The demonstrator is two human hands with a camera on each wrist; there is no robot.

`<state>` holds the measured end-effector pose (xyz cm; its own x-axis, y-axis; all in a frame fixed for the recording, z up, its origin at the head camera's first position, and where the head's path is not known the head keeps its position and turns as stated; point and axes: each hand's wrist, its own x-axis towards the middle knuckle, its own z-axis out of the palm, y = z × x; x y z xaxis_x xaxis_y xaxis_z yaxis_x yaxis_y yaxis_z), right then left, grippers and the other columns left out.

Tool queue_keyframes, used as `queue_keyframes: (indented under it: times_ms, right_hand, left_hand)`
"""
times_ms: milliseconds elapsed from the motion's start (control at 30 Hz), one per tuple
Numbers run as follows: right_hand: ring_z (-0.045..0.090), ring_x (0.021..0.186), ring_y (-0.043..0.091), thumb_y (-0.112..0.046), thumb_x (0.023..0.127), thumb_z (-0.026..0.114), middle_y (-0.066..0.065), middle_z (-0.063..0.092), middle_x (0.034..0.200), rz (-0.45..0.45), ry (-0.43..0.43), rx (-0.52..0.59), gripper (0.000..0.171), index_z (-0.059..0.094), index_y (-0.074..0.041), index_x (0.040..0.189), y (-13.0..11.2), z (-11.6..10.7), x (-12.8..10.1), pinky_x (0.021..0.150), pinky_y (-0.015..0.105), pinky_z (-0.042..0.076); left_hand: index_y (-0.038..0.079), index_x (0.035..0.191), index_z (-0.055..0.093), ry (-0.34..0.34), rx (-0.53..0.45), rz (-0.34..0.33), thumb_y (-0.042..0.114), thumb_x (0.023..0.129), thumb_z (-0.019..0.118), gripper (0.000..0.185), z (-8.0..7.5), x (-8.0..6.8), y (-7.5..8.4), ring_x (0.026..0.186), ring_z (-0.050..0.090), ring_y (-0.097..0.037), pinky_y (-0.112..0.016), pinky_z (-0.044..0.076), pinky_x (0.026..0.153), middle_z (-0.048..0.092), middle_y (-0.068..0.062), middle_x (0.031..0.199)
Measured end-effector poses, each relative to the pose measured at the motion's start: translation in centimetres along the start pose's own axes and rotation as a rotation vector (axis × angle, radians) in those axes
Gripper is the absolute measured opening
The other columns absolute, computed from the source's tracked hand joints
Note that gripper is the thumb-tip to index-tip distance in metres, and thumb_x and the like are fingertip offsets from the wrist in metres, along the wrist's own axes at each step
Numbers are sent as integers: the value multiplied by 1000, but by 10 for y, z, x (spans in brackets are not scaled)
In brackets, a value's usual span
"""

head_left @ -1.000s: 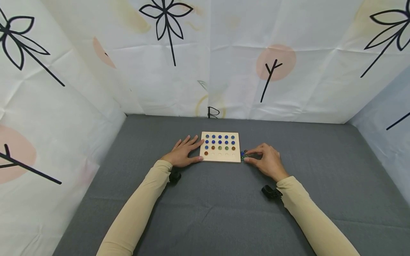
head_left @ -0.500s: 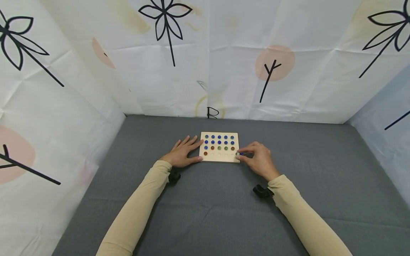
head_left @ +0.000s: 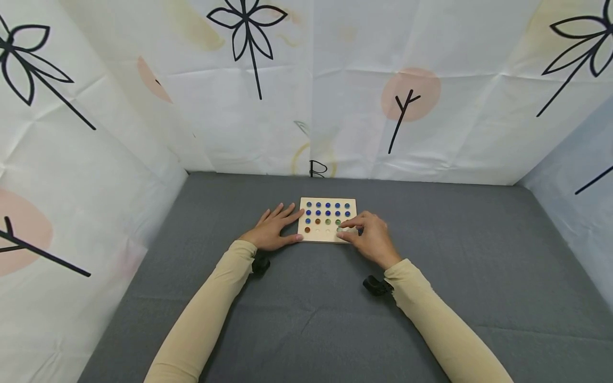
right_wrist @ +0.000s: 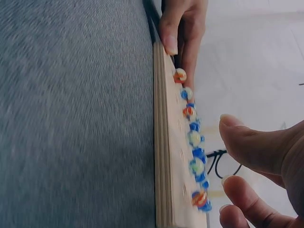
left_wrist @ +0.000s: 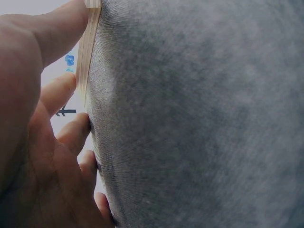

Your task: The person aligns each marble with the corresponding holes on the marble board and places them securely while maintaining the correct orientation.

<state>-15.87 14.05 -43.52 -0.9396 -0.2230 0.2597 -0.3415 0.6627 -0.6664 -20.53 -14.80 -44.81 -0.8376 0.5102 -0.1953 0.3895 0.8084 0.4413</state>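
A pale wooden board (head_left: 321,238) lies on the grey cloth. Blue, green and brown-orange glass marbles (head_left: 328,213) fill its three far rows, and one brown-orange marble (head_left: 307,230) sits at the left of the near row. My left hand (head_left: 270,230) has its fingers spread, with index finger and thumb resting on the board's left edge. My right hand (head_left: 373,238) is over the board's near right part, thumb and forefinger pinching a small greenish marble (head_left: 339,230) above the near row. In the right wrist view, that marble is hidden behind the thumb (right_wrist: 251,145).
The grey cloth (head_left: 306,319) covers the table around the board. White patterned fabric (head_left: 345,117) hangs behind and at both sides. Black wrist cameras (head_left: 377,285) sit at both sleeves. My right hand hides the board's right edge and the spot beside it.
My right hand has moved left from the marbles beside the board to above its near row, carrying a marble between its fingertips. My left hand has stayed at the board's left edge.
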Motion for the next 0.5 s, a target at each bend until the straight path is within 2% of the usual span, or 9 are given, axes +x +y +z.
queue_keyframes:
  times_ms: [200, 500]
  right_hand:
    - [59, 86, 26, -20, 83, 87, 7, 66, 93, 16, -8, 17, 21, 83, -9, 100, -8, 9, 6, 72, 41, 48]
    - [60, 84, 27, -20, 84, 86, 8, 68, 92, -6, -28, 22, 18, 83, -10, 99, -15, 21, 11, 71, 41, 48]
  left_hand:
    - [25, 164, 23, -6, 4, -6, 53, 101, 58, 77, 0, 0, 0, 156, 2, -33, -56, -1, 124, 14, -9, 169]
    - [27, 164, 22, -17, 9, -20, 54, 101, 57, 78, 0, 1, -1, 156, 1, -32, -55, -2, 124, 12, -7, 169]
